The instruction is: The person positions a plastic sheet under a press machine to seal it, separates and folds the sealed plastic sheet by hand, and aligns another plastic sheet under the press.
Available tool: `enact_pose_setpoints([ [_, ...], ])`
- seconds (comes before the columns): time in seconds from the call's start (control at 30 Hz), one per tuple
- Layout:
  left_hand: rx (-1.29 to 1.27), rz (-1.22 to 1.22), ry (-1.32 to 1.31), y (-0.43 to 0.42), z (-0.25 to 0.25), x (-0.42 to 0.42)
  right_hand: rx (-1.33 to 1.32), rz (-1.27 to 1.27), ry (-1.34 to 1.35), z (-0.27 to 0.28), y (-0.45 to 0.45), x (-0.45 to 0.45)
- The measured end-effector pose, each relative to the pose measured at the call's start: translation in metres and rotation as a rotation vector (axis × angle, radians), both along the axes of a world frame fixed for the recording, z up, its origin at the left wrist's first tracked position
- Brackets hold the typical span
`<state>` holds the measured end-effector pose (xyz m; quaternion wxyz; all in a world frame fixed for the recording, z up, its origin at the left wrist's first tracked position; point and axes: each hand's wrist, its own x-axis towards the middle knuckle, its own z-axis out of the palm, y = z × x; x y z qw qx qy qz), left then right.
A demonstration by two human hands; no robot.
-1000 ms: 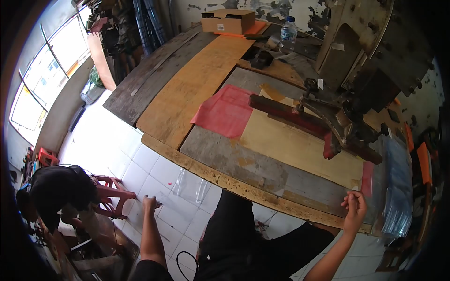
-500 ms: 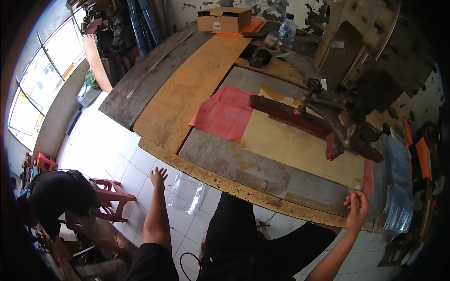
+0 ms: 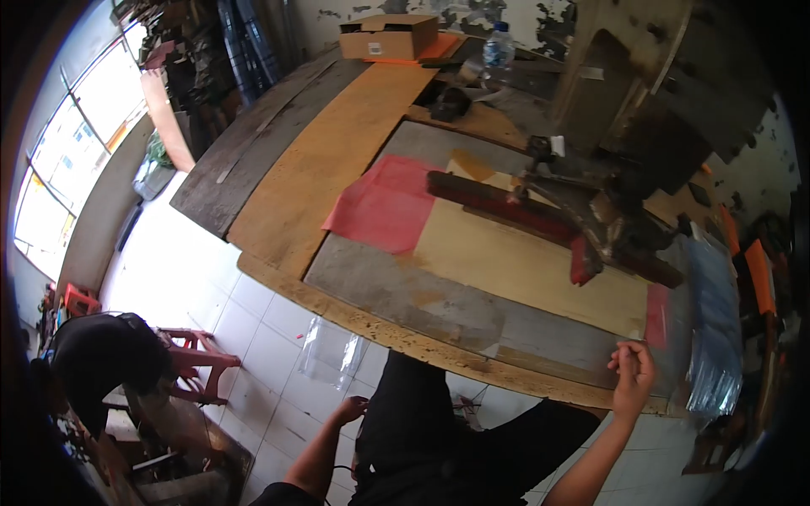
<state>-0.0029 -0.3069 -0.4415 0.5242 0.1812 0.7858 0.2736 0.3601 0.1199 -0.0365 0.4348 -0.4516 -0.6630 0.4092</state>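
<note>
Now your R hand (image 3: 633, 373)'s half-curled nr worktop (image 3: 396, 333) edge + red sheet (image 3: 657, 316); L hand (image 3: 350, 410)'s by your thigh (image 3: 405, 396), can't tell either's grip.

One pale yellow sheet (image 3: 498, 257), one cardboard box (image 3: 388, 40), one bottle (image 3: 499, 52), two red stools (image 3: 207, 360).

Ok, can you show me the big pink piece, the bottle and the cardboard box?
Pink piece (image 3: 381, 205): head view, middle of its flat top surface.
Bottle (image 3: 498, 55): head view, its clear body, below the blue cap.
Cardboard box (image 3: 388, 40): head view, its front side.
</note>
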Motion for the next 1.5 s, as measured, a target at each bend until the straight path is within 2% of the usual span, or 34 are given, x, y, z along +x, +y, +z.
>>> enact_pose_setpoints([
  [0.07, 0.328, -0.486, 0.392, -0.002, -0.057, -0.043, -0.025, 0.038, 0.023, -0.002, 0.001, 0.001],
  [0.1, 0.270, -0.362, 0.412, 0.012, -0.032, -0.050, -0.028, 0.039, 0.018, 0.002, -0.002, -0.001],
  [0.13, 0.212, -0.238, 0.432, 0.030, 0.020, -0.063, -0.025, 0.051, 0.025, 0.002, -0.001, 0.000],
  [0.2, 0.275, -0.230, 0.537, 0.080, 0.141, -0.074, -0.015, 0.046, 0.036, 0.003, -0.002, 0.000],
  [0.3, 0.287, -0.338, 0.485, 0.128, 0.323, -0.057, 0.010, 0.056, 0.044, 0.006, -0.004, -0.004],
  [0.33, 0.397, -0.420, 0.339, 0.138, 0.370, -0.049, 0.018, 0.047, 0.050, 0.007, -0.004, -0.002],
  [0.37, 0.503, -0.497, 0.195, 0.148, 0.401, -0.043, 0.016, 0.054, 0.039, 0.007, -0.003, -0.002],
  [0.4, 0.507, -0.499, 0.208, 0.155, 0.419, -0.042, 0.013, 0.065, 0.031, 0.007, -0.002, -0.005],
  [0.47, 0.929, -0.413, 0.239, 0.165, 0.445, -0.035, 0.023, 0.050, 0.058, 0.011, -0.003, -0.007],
  [0.5, 1.006, -0.242, 0.401, 0.177, 0.458, -0.024, -0.001, 0.069, 0.015, 0.013, -0.004, -0.003],
  [0.57, 1.123, -0.078, 0.819, 0.209, 0.461, -0.020, -0.020, 0.098, -0.022, 0.017, -0.007, -0.002],
  [0.6, 1.191, -0.022, 1.011, 0.225, 0.451, -0.022, 0.282, 0.021, -0.185, 0.020, -0.010, -0.005],
  [0.63, 1.119, -0.095, 1.169, 0.239, 0.440, -0.022, 0.586, -0.064, -0.343, 0.023, -0.012, -0.007],
  [0.67, 1.038, -0.167, 1.326, 0.251, 0.433, -0.021, 0.596, -0.061, -0.331, 0.026, -0.015, -0.009],
  [0.7, 0.893, -0.208, 1.251, 0.258, 0.432, -0.011, 0.718, -0.080, -0.410, 0.028, -0.018, -0.011],
  [0.73, 0.888, -0.204, 1.262, 0.262, 0.433, -0.009, 0.834, -0.101, -0.491, 0.026, -0.022, -0.012],
  [0.8, 0.922, -0.114, 1.268, 0.263, 0.432, -0.007, 0.755, -0.046, -0.535, 0.020, -0.023, -0.013],
  [0.87, 0.909, -0.070, 1.252, 0.262, 0.433, -0.008, 0.400, 0.307, -0.997, 0.029, -0.021, -0.015],
  [1.03, 0.674, -0.142, 1.170, 0.265, 0.433, -0.012, 0.446, 0.179, -0.925, 0.028, -0.025, -0.022],
  [1.1, 0.635, -0.105, 1.218, 0.267, 0.428, -0.013, 0.293, 0.220, -0.768, 0.025, -0.022, -0.018],
  [1.13, 0.602, -0.078, 1.263, 0.269, 0.428, -0.014, 0.304, 0.223, -0.764, 0.024, -0.022, -0.018],
  [1.2, 0.595, -0.052, 1.257, 0.271, 0.431, -0.014, 0.538, 0.146, -1.047, 0.025, -0.022, -0.018],
  [1.23, 0.584, -0.035, 1.242, 0.270, 0.433, -0.013, 0.542, 0.152, -1.045, 0.026, -0.021, -0.019],
  [1.27, 0.578, -0.031, 1.241, 0.269, 0.435, -0.011, 0.415, 0.202, -0.946, 0.027, -0.021, -0.018],
  [1.3, 0.587, -0.093, 1.265, 0.269, 0.438, -0.009, 0.293, 0.249, -0.845, 0.028, -0.020, -0.018],
  [1.33, 0.598, -0.158, 1.289, 0.269, 0.440, -0.009, 0.297, 0.252, -0.844, 0.028, -0.020, -0.018],
  [1.37, 0.599, -0.155, 1.291, 0.269, 0.438, -0.012, 0.373, 0.222, -0.942, 0.027, -0.022, -0.018],
  [1.43, 0.569, -0.356, 1.132, 0.269, 0.430, -0.019, 0.448, 0.190, -1.040, 0.028, -0.026, -0.018],
  [1.5, 0.598, -0.324, 1.143, 0.269, 0.430, -0.017, 0.437, 0.045, -0.832, 0.030, -0.030, -0.021],
])
